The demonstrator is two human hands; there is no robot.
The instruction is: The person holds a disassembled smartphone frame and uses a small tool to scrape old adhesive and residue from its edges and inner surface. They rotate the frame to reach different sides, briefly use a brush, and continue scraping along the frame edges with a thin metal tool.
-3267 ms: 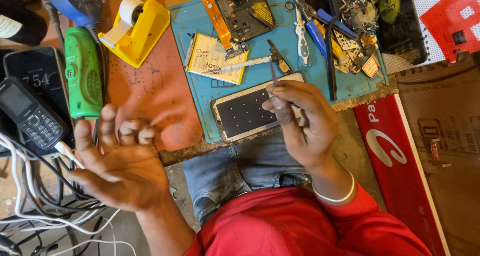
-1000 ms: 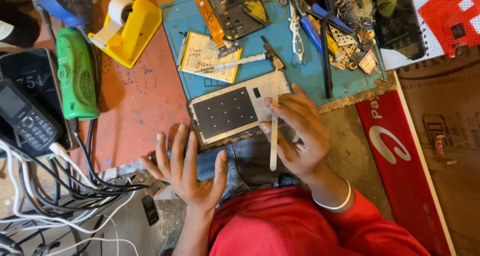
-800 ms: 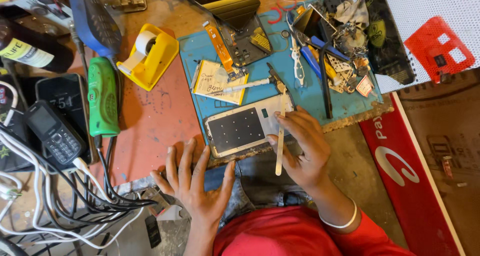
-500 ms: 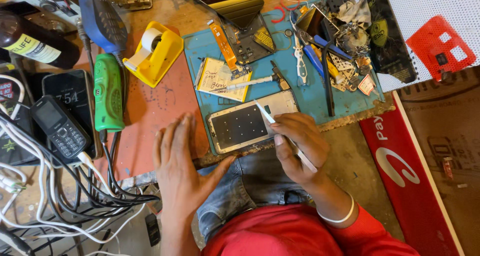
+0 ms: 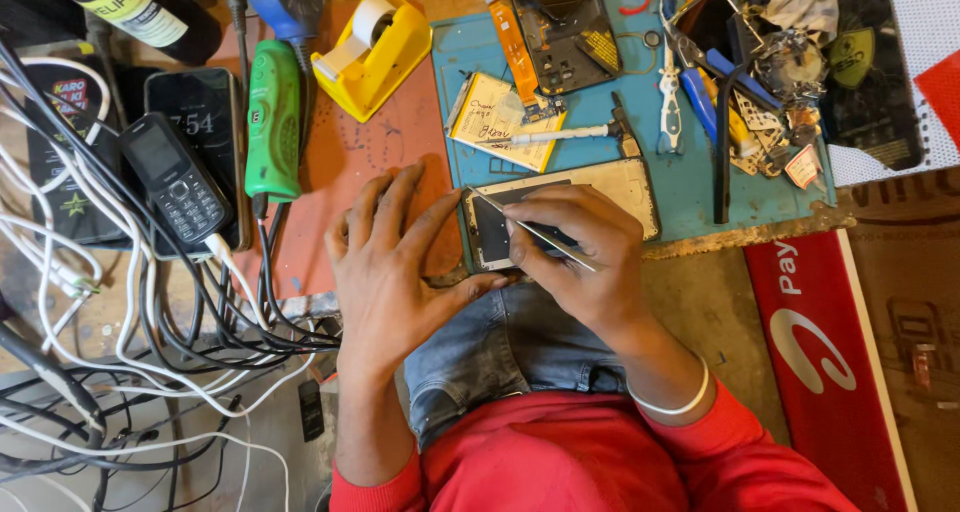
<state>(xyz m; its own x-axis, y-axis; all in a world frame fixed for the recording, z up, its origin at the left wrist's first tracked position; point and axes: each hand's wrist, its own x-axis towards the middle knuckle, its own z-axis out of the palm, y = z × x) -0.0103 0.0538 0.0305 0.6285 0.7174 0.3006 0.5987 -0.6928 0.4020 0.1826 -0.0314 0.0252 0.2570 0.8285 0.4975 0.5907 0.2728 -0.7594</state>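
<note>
An opened white smartphone [image 5: 625, 187] lies face down on the blue work mat [image 5: 690, 177], its inner plate showing. My right hand [image 5: 575, 262] rests over its middle and grips a thin metal pry tool [image 5: 530, 227], whose tip reaches the phone's upper left corner. My left hand [image 5: 390, 262] lies flat on the red mat [image 5: 355, 162] with fingers spread, its thumb pressed against the phone's left edge.
On the blue mat lie a yellow battery [image 5: 495, 122], a small screwdriver [image 5: 570, 134], scissors [image 5: 668, 82], a phone frame [image 5: 565, 32] and a pile of parts [image 5: 780, 62]. A yellow tape dispenser [image 5: 372, 47], green tool [image 5: 272, 122], two phones [image 5: 180, 172] and tangled cables [image 5: 120, 322] fill the left.
My left hand came up from the cables to the phone's left edge. My right hand shifted over the phone and swung the tool so its tip meets the corner.
</note>
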